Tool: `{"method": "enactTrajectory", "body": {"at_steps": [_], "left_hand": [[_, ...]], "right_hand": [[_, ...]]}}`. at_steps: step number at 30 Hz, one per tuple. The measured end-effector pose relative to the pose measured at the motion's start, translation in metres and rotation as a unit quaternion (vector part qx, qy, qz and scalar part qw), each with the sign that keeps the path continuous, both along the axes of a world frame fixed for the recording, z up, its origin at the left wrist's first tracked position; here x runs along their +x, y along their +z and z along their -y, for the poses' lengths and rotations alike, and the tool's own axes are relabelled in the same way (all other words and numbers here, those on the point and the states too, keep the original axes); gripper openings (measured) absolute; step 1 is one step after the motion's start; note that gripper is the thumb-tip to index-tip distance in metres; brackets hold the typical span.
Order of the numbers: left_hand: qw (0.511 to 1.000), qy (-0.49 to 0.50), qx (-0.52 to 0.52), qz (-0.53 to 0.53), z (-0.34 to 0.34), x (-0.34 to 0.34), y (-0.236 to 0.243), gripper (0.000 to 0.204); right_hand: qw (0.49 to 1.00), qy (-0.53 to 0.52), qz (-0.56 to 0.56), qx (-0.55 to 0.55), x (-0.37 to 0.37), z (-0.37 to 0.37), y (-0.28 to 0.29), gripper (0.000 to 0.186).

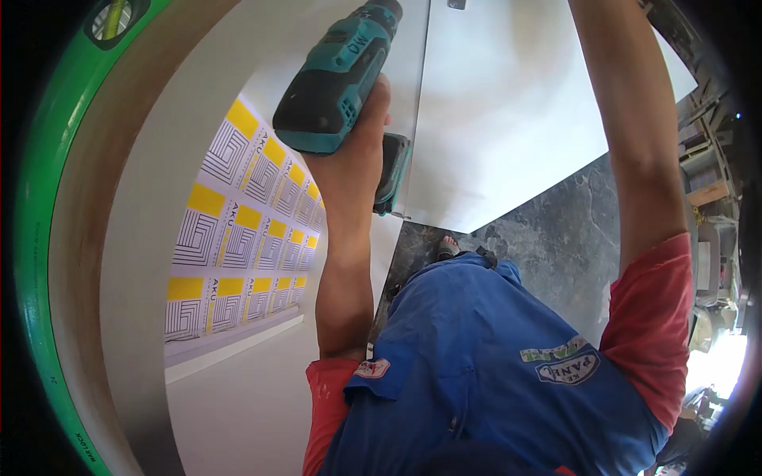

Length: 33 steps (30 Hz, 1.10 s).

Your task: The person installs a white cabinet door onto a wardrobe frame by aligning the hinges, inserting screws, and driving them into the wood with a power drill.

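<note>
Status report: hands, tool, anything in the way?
Left hand gripping teal drill. Right hand out of view, beyond top edge. White panel right of drill. Drill's tip cropped; obstruction there can't be judged.

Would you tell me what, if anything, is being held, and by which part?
The left hand holds a teal cordless drill by its handle; the right hand is out of view.

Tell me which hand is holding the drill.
The left hand, gripping the teal drill; the right arm runs past the picture's top edge, hand out of view.
</note>
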<state>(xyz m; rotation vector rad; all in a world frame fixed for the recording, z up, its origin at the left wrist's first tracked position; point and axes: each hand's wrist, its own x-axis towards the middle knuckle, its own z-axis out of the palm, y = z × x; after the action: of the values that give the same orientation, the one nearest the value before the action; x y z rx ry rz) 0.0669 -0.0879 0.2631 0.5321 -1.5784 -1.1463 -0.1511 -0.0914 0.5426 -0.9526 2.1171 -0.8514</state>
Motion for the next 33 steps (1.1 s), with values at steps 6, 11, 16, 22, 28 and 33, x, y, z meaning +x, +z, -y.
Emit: {"method": "enactTrajectory", "body": {"at_steps": [6, 11, 16, 22, 28, 33], "left_hand": [[0.991, 0.001, -0.080, 0.111, 0.005, 0.001, 0.001, 0.024], [0.957, 0.046, -0.235, 0.164, 0.026, 0.005, -0.016, 0.034], [0.954, 0.062, -0.245, 0.158, 0.028, -0.001, -0.025, 0.043], [0.984, 0.023, -0.156, 0.082, 0.028, -0.010, -0.031, 0.041], [0.956, 0.103, -0.240, 0.134, 0.027, -0.010, -0.036, 0.024], [0.995, 0.012, -0.089, -0.031, 0.022, -0.017, -0.023, 0.015]], "right_hand": [[0.901, 0.217, -0.371, -0.064, -0.009, 0.021, -0.067, 0.066], [0.886, 0.219, -0.399, -0.086, 0.001, 0.024, -0.070, 0.064], [0.885, 0.213, -0.403, -0.096, 0.002, 0.023, -0.072, 0.062], [0.885, 0.209, -0.404, -0.099, 0.005, 0.025, -0.073, 0.060], [0.886, 0.214, -0.400, -0.093, 0.010, 0.028, -0.078, 0.059], [0.874, 0.228, -0.413, -0.115, 0.002, 0.035, -0.082, 0.054]]}}
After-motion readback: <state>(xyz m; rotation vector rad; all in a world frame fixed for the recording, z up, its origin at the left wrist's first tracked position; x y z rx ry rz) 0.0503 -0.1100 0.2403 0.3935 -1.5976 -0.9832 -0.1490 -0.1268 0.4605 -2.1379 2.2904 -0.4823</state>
